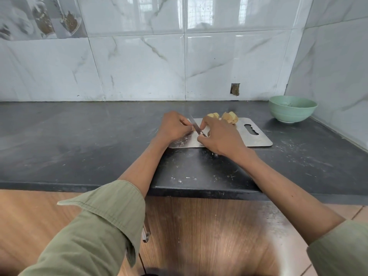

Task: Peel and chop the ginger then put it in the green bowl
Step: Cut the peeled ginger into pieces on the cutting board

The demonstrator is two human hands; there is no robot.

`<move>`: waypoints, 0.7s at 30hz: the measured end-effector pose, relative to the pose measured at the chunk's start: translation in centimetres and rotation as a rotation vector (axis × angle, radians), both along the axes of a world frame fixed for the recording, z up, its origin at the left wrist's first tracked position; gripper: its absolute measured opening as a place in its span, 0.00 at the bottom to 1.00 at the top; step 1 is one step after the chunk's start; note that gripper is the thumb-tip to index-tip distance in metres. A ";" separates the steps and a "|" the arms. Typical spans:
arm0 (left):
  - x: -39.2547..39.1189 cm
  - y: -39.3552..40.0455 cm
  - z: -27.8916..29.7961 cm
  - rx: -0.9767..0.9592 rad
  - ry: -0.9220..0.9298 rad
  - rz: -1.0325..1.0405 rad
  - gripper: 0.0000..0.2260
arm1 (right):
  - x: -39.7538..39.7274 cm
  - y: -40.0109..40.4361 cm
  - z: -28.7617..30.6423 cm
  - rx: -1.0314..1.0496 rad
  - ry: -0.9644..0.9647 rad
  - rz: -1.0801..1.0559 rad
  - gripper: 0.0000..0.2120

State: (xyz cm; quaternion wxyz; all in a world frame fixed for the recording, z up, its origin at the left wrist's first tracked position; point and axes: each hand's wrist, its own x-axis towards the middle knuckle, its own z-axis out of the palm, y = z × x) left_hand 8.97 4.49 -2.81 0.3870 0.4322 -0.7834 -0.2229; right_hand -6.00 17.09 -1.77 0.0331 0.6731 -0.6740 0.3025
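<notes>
The dark stone counter (pixel 79 136) carries a steel cutting board (pixel 256 139) and, well apart at its right corner, a green bowl (pixel 291 111).

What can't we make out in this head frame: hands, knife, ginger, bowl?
- Piece being cut: hidden in the head view under the left hand; only a sliver shows.
- Thin steel knife: handle covered by the right hand.
- Pale green ceramic bowl: contents too small to identify.
- Peeled yellow ginger chunks at the far edge of the steel cutting board: partly behind the right hand; count unclear.
</notes>
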 end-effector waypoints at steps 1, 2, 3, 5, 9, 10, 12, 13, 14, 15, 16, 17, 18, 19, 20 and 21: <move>0.0 0.0 0.0 -0.001 0.003 0.001 0.04 | 0.0 -0.1 -0.1 0.002 0.018 0.001 0.11; -0.1 0.0 -0.1 0.001 0.009 0.001 0.04 | 0.0 -0.2 -0.1 0.001 0.026 0.002 0.12; -0.1 0.0 0.0 0.007 0.014 0.002 0.04 | 0.0 -0.2 -0.1 0.001 0.029 0.006 0.11; -0.1 -0.1 0.0 0.022 0.019 0.002 0.04 | -0.1 -0.3 -0.1 0.010 0.024 0.025 0.10; 0.0 -0.2 -0.1 0.037 0.015 0.009 0.05 | -0.4 -0.7 0.1 0.070 -0.005 0.086 0.10; 0.0 -0.2 -0.1 0.041 0.016 0.007 0.06 | -0.4 -0.7 0.2 0.080 0.002 0.091 0.10; 0.0 -0.1 0.0 0.040 0.015 0.005 0.09 | -0.5 -1.1 0.3 0.106 0.013 0.092 0.10; 0.0 0.0 0.1 0.034 0.008 0.007 0.13 | -0.5 -1.5 0.4 0.122 0.013 0.094 0.10; 0.0 0.1 0.2 0.028 0.004 0.008 0.16 | -0.4 -1.9 0.5 0.136 0.010 0.097 0.09; 0.0 0.1 0.2 0.024 0.004 0.005 0.19 | -0.4 -2.3 0.6 0.146 0.004 0.100 0.09; -0.1 0.2 0.2 0.022 0.006 -0.002 0.19 | -0.5 -2.7 0.7 0.151 -0.004 0.100 0.08; -0.1 0.2 0.2 0.020 0.008 -0.007 0.19 | -0.4 -3.1 0.8 0.151 -0.009 0.098 0.09; -0.1 0.2 0.2 0.018 0.009 -0.005 0.17 | -0.2 -3.2 0.8 0.147 -0.008 0.093 0.09; -0.2 0.3 0.1 0.018 0.011 0.004 0.15 | -0.1 -3.3 0.7 0.138 -0.004 0.083 0.10; -0.2 0.4 0.1 0.018 0.014 0.018 0.13 | 0.1 -3.3 0.6 0.123 0.001 0.071 0.10; -0.2 0.3 0.0 0.020 0.016 0.029 0.12 | 0.1 -3.3 0.4 0.107 -0.004 0.057 0.10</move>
